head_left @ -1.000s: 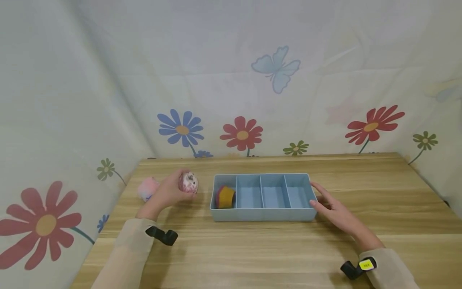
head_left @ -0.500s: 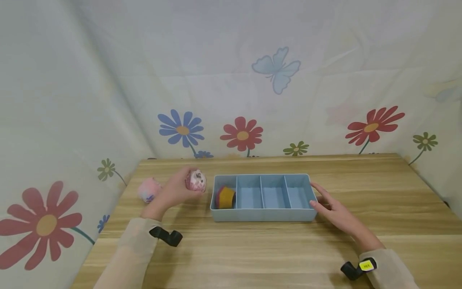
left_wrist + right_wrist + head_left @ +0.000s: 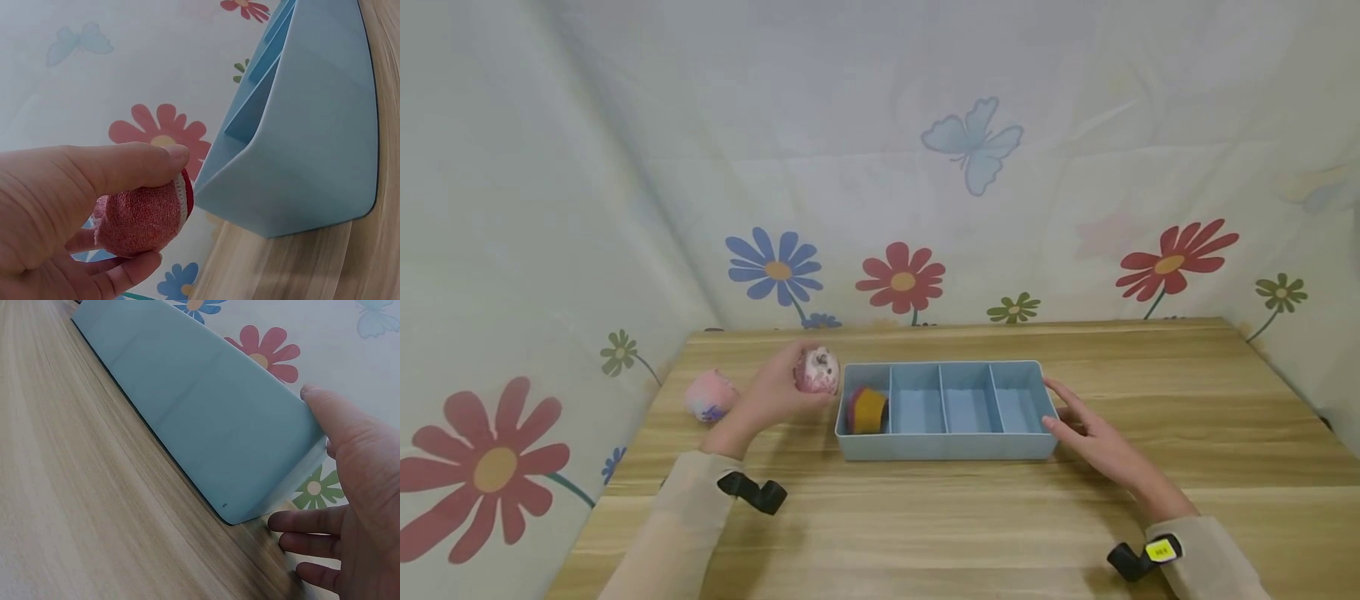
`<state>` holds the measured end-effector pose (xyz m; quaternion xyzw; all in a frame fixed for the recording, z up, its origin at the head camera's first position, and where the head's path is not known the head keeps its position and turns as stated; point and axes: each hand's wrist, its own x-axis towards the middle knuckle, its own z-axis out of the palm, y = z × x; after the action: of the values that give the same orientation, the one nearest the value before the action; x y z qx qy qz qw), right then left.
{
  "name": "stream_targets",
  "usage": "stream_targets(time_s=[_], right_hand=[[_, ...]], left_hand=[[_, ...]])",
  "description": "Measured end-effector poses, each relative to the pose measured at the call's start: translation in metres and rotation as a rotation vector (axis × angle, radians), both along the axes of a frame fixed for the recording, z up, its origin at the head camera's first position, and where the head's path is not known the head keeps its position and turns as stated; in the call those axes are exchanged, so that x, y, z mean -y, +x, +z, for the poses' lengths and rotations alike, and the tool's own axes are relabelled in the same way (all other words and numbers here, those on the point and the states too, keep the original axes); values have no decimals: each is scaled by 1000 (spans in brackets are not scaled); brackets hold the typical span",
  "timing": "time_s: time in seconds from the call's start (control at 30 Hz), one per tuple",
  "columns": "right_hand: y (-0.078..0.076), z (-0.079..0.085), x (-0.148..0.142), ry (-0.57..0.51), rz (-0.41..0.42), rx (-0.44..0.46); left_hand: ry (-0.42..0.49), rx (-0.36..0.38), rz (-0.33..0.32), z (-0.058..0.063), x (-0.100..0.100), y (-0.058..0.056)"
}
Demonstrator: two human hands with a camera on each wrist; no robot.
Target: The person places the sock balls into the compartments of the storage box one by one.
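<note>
Yellow label (image 3: 1162, 550), illegible — blue box (image 3: 319, 119), cut off in both wrist views.

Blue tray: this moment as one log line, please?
left grip: holds mottled pink ball left of blue tray | right grip: touches tray's right end | leftmost compartment: yellow item | pastel ball: on table

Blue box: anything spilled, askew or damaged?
Only a dark speck low on the box, by the corner near the right hand; dirt or damage, I can't tell. Nothing looks spilled or tilted.
</note>
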<state>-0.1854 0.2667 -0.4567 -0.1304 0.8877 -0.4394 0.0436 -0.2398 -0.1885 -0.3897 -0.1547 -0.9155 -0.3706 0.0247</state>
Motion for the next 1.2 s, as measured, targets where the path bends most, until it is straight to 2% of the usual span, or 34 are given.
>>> stream_targets(time_s=[0.2,0.47,1.2], right_hand=[[1,0,0,1,2,-4],[0,0,0,2,3,-5],[-1,2,1,-6,4,6]], left_hand=[[35,-23,-29,3,-12,3],[37,12,-21,10,-23,7],[55,-14,-79,9,-54,11]])
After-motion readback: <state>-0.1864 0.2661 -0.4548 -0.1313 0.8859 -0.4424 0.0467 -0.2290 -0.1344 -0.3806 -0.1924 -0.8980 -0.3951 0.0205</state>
